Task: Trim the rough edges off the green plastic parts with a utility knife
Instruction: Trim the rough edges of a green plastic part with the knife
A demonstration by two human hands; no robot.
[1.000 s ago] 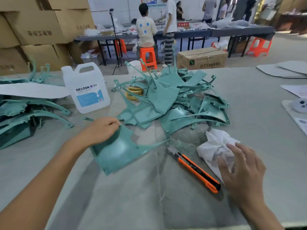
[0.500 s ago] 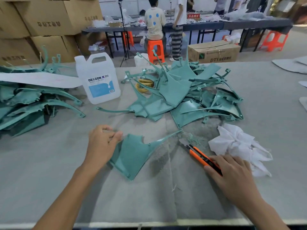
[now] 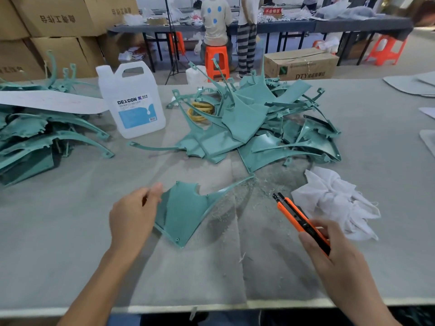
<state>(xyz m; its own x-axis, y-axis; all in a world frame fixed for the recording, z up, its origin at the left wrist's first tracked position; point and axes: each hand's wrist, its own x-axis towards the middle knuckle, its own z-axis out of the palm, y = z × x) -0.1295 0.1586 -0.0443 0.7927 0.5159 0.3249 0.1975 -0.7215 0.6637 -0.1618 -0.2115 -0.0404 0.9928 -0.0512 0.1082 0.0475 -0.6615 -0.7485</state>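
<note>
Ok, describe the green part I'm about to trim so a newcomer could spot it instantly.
On the grey table, look nearest the front edge, below the big pile of green parts. The lone green part sits there, apart from the pile, its left edge held by the left hand.

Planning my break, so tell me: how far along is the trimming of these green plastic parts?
Done: scattered green shavings suggest some trimming. In hand: the left hand holds one green part by its edge, the right hand grips the utility knife, blade not yet on it. Left: the big heap behind; whether the stack at far left is finished, I cannot tell.
</note>
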